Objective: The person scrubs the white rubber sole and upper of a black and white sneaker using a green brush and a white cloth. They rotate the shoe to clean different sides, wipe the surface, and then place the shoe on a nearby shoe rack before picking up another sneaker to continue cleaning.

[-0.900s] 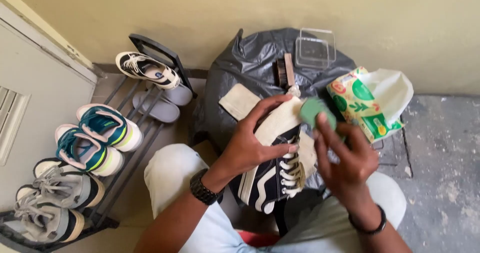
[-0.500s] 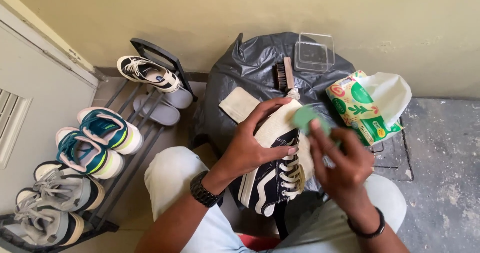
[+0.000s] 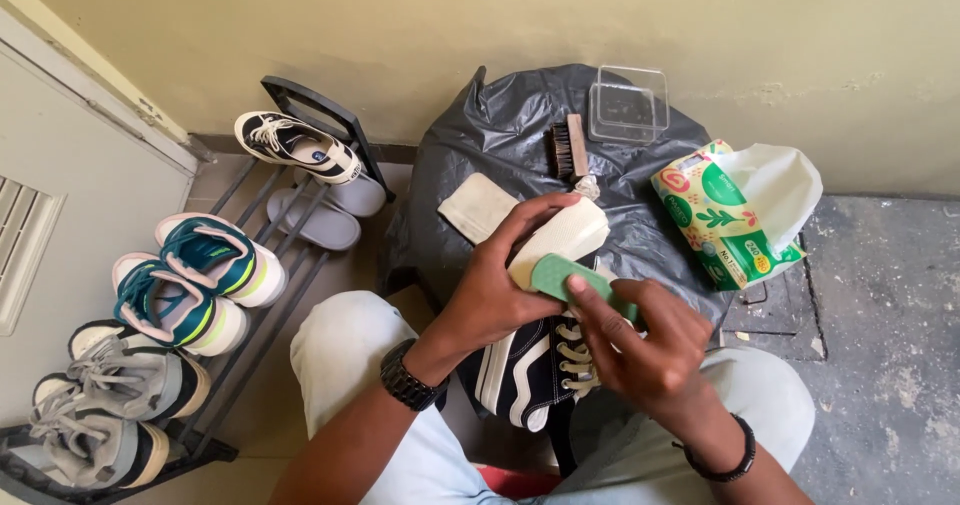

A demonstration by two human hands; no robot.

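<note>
My left hand (image 3: 495, 290) grips a black and white lace-up sneaker (image 3: 535, 360) by its pale toe cap (image 3: 565, 235), holding it over my lap. My right hand (image 3: 645, 340) holds a small green scrubbing block (image 3: 570, 277) and presses it against the side of the toe cap. Both wrists wear dark bands. The sneaker's white laces show between my two hands.
A round stool under a black plastic bag (image 3: 500, 155) carries a beige cloth (image 3: 478, 208), a wooden brush (image 3: 570, 147) and a clear plastic box (image 3: 628, 103). A green wet-wipes pack (image 3: 725, 220) lies at its right. A black shoe rack (image 3: 280, 235) with several shoes stands left.
My right hand has slid the green block leftward along the toe cap, from the shoe's right edge toward my left hand. The sneaker stays in my left hand.
</note>
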